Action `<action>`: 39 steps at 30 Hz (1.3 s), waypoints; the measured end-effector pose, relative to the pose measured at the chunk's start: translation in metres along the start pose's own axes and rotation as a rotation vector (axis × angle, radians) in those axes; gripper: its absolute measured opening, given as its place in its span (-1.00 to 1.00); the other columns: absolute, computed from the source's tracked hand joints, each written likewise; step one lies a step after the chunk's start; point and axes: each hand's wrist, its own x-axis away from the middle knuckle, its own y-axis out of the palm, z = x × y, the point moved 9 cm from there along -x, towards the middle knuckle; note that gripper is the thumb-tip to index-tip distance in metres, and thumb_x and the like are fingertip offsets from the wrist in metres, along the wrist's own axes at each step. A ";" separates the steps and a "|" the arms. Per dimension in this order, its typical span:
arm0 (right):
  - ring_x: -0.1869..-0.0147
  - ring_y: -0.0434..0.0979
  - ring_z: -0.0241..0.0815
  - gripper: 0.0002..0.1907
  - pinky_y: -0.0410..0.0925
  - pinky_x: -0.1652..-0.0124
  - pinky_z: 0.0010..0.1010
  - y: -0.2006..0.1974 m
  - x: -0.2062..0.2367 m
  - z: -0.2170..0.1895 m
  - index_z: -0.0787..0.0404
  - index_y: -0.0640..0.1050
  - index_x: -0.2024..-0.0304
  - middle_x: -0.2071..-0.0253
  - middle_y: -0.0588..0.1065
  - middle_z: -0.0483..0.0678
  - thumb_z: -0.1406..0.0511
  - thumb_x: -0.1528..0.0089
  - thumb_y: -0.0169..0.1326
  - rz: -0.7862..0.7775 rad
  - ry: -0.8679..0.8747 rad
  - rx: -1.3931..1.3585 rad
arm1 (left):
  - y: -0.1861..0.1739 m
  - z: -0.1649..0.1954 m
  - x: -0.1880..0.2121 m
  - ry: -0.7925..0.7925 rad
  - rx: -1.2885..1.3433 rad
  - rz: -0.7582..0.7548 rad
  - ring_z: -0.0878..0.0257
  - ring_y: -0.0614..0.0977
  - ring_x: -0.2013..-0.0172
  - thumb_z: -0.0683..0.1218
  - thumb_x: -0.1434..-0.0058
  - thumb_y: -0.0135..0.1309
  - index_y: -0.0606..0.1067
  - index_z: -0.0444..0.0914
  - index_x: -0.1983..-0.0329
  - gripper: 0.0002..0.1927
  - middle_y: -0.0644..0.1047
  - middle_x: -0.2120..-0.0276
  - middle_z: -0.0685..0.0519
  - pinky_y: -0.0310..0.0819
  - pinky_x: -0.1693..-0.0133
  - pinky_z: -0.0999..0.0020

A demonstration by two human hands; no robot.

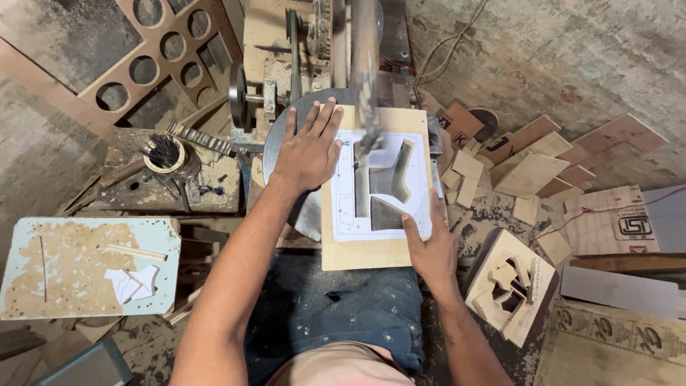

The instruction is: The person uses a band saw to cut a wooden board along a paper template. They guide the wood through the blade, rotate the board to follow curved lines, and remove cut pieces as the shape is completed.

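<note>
A flat plywood board (371, 251) lies on the round metal saw table (277, 143). A white paper pattern (350, 221) is stuck on top of it, and shapes are cut out of its middle. My left hand (309, 149) presses flat on the board's left edge, fingers spread. On the near right part of the pattern rests my right hand (429, 250), fingers down on the board. The saw's blurred blade arm (366, 78) comes down into the cut-out area between my hands.
A belt wheel and motor parts (243, 93) stand behind the table. At left are a cup of small bits (163, 153) and a dusty pale board (78, 266). Wood offcuts (529, 171) and a cut-out block (510, 284) lie at right.
</note>
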 end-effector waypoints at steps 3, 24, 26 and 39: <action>-0.42 0.37 0.31 -0.24 0.31 -0.27 -0.13 -0.002 -0.002 -0.007 0.39 0.25 -0.43 -0.32 0.33 0.48 0.13 -0.30 0.14 0.009 -0.024 -0.001 | 0.001 -0.002 -0.002 -0.015 -0.002 -0.007 -0.08 0.04 -0.50 0.06 -0.43 -0.31 0.05 -0.21 -0.55 -0.35 0.01 -0.54 -0.07 -0.36 -0.42 -0.23; -0.30 0.45 0.36 -0.23 0.37 -0.18 -0.09 -0.002 -0.009 -0.012 0.35 0.25 -0.44 -0.30 0.37 0.44 0.10 -0.30 0.12 0.001 0.010 0.044 | 0.005 -0.008 -0.012 -0.017 -0.020 -0.019 -0.06 0.06 -0.50 0.06 -0.43 -0.33 0.06 -0.21 -0.55 -0.36 0.00 -0.55 -0.07 -0.35 -0.43 -0.25; -0.28 0.48 0.36 -0.23 0.39 -0.16 -0.10 -0.002 -0.010 -0.012 0.33 0.24 -0.45 -0.29 0.38 0.42 0.09 -0.29 0.11 -0.005 0.026 0.049 | 0.006 -0.008 -0.012 -0.015 -0.028 -0.027 -0.05 0.06 -0.50 0.07 -0.44 -0.33 0.06 -0.20 -0.55 -0.36 0.00 -0.55 -0.07 -0.34 -0.43 -0.25; -0.22 0.56 0.31 -0.26 0.44 -0.08 -0.09 -0.002 -0.014 -0.016 0.29 0.28 -0.43 -0.20 0.46 0.39 0.10 -0.30 0.11 0.036 0.005 0.031 | 0.003 -0.012 -0.014 0.003 0.004 0.047 -0.08 0.11 -0.50 0.06 -0.44 -0.27 0.12 -0.22 -0.53 -0.38 0.08 -0.53 -0.11 -0.30 -0.43 -0.26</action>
